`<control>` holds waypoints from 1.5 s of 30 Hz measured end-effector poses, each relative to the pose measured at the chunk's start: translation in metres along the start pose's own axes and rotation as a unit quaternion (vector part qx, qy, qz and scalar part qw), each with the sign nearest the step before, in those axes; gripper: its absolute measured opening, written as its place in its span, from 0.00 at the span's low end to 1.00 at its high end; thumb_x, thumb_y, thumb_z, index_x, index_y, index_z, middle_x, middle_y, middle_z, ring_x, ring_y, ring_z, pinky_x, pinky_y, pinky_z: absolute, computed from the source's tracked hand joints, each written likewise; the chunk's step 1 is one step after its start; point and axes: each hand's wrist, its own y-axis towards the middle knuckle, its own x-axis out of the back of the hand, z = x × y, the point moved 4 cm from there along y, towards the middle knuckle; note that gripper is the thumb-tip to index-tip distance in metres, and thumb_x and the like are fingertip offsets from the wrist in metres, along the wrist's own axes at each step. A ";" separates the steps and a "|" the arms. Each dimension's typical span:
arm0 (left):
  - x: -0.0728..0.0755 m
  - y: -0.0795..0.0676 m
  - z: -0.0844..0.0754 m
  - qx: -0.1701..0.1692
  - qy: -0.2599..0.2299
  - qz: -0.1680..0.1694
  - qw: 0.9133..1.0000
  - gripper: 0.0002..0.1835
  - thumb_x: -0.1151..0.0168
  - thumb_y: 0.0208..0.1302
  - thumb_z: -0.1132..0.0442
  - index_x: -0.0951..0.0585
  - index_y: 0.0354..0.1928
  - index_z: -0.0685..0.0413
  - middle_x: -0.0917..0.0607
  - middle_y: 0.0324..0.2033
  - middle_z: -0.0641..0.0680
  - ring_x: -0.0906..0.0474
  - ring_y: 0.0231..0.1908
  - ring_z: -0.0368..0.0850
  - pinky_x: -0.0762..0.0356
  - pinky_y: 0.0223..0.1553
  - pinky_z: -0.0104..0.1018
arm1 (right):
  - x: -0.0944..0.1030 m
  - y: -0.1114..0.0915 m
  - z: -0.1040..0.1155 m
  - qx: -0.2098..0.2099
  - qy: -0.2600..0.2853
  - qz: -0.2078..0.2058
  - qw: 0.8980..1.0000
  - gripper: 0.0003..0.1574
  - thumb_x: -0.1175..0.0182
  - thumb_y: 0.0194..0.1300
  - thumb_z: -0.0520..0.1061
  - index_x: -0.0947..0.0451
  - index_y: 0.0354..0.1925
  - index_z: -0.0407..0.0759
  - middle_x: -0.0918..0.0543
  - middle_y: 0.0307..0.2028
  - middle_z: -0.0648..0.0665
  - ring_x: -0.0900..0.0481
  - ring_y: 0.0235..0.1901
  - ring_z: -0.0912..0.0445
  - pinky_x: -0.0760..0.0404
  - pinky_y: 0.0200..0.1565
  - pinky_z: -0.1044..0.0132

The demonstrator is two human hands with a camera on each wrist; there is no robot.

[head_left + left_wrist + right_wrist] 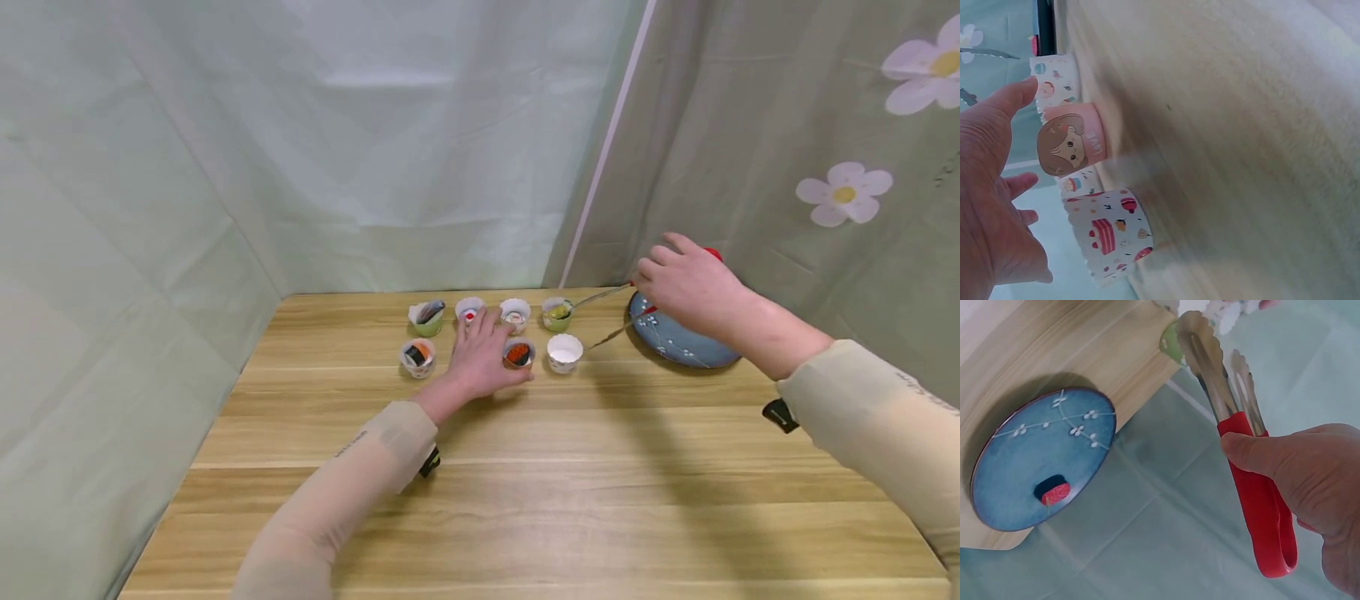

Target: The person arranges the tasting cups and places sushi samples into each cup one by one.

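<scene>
My right hand (693, 287) grips red-handled tongs (1250, 487), their metal tips apart. In the head view one tip overlaps a green paper cup (551, 325) with a yellow piece; the other points toward a white cup (565, 360) with a bare inside. My left hand (483, 358) reaches over the cups with fingers spread, thumb in front of the pink cup (1088, 134) that holds an orange-topped sushi piece (517, 355). Its fingertips are between two white back-row cups, one with a red-and-white piece (470, 315), the other with a pale piece (515, 317).
At the left stand a green cup (428, 328) with a dark striped piece and a white cup (420, 370) with an orange-and-black one. A blue plate (1016, 469) with white blossoms bears a small red-and-black piece (1055, 492). Curtains (450, 150) hang behind the wooden table (525, 500).
</scene>
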 end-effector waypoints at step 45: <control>0.005 0.018 -0.042 -0.036 0.027 0.041 0.998 0.44 0.34 0.58 0.28 0.26 0.71 0.44 0.45 0.79 0.56 0.59 0.79 0.59 0.65 0.75 0.64 | -0.059 -0.121 -0.079 -0.189 0.053 0.177 0.964 0.17 0.28 0.54 0.34 0.18 0.44 0.31 0.19 0.39 0.34 0.23 0.45 0.35 0.30 0.54 0.32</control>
